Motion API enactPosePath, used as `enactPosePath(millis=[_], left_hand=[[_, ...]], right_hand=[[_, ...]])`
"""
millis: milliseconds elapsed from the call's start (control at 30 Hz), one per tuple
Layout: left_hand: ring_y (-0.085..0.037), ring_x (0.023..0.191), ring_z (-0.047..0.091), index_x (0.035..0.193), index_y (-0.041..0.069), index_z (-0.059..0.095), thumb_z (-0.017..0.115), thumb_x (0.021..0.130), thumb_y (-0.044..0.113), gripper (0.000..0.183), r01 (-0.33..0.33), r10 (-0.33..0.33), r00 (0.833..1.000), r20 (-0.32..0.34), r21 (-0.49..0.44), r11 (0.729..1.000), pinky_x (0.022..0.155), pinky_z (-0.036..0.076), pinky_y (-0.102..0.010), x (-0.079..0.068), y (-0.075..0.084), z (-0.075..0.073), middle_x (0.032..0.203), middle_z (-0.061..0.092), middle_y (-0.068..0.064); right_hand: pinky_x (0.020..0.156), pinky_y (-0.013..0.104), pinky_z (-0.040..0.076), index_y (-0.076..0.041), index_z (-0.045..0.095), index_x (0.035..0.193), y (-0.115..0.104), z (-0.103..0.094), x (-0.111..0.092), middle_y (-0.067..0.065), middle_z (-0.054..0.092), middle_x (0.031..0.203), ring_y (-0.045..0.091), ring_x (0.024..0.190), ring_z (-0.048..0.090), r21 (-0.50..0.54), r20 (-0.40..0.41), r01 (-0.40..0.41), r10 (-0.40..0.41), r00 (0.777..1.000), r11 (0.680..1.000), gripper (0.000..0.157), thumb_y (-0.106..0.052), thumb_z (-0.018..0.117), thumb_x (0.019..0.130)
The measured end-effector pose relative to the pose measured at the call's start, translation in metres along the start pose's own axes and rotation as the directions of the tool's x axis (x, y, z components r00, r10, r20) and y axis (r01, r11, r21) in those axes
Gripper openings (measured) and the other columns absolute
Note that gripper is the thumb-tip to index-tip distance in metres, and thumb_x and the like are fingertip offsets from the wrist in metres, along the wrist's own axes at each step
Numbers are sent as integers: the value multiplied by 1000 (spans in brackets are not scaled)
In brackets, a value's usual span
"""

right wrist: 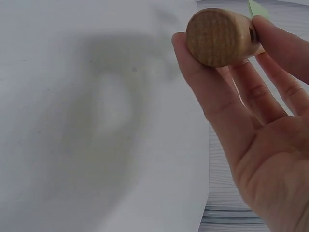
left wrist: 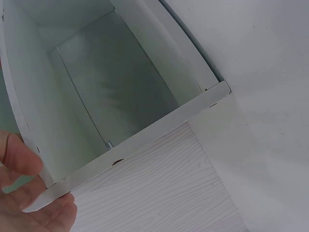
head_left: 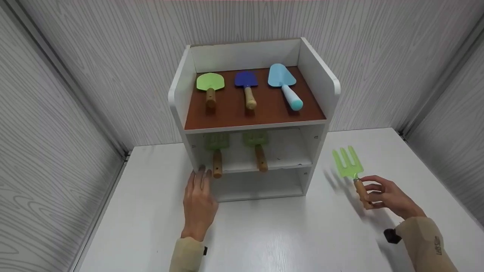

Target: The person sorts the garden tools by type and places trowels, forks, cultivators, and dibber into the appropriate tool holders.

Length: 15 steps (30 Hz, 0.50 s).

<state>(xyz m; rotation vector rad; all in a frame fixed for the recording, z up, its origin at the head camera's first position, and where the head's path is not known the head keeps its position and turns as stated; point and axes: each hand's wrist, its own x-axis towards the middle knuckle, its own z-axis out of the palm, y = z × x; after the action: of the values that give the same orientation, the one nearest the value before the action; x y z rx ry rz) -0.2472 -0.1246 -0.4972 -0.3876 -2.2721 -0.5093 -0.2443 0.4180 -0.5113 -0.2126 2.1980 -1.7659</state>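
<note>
My right hand holds a green three-pronged hand fork by its wooden handle, above the table to the right of the shelf unit. In the right wrist view, thumb and fingers pinch the round handle, its butt end facing the camera. My left hand is at the lower left front of the white shelf unit. In the left wrist view, its thumb and fingers lie on either side of the unit's panel edge. Two green hand forks with wooden handles lie on the middle shelf.
On the brown top shelf lie a green shovel, a blue shovel and a light blue trowel. The white table is bounded by grey wood-grain walls.
</note>
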Motion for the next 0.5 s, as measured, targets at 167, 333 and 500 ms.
enactPosePath(millis=[167,333,500], left_hand=[[-49,125,52,128,-11,59,65,75,-21,55,-2,2,1000,-3,2,1000,104,45,-56,-1,0,1,135,57,-27],[-49,125,52,128,-10,59,66,74,-22,55,-1,1,1000,-5,6,1000,105,45,-55,0,0,0,135,57,-27],[-49,126,51,129,-11,59,66,74,-23,56,5,-5,1000,5,-1,1000,104,46,-56,0,1,0,136,56,-27]], right_hand=[[76,40,61,-7,49,141,3,5,-1,16,64,119,26,102,70,5,24,49,-49,998,999,47,3,61,97],[76,39,61,-6,50,141,4,10,-1,17,63,119,26,102,70,22,38,85,-86,996,996,46,5,60,97],[77,38,61,-6,51,140,3,14,-1,16,64,119,24,101,70,23,29,92,-93,995,995,47,6,62,96]])
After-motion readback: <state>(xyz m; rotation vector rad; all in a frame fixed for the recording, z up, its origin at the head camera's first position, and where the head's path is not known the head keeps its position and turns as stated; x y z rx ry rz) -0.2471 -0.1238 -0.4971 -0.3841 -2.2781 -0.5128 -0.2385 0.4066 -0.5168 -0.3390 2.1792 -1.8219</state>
